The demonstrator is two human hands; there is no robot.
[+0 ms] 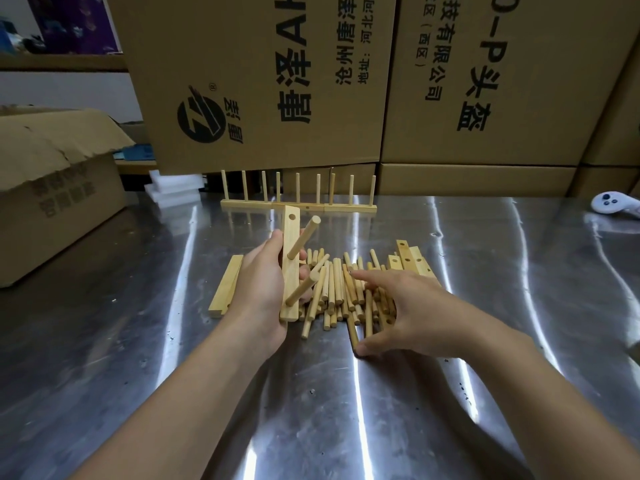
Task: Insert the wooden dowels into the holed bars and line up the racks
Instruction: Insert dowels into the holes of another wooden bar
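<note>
Bar up, two dowels in!
The left hand (pixel 263 282) grips the upright bar (pixel 290 271), two dowels (pixel 304 239) seated in its holes; the right hand (pixel 408 306) spreads relaxed fingers over the loose pile (pixel 336 289).

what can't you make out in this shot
Head view:
- Fingers of the left hand: mostly behind the held bar.
- Right part of the dowel pile, near ends of the spare holed bars: under the right hand.
- White controller: cut off by the right edge.
</note>
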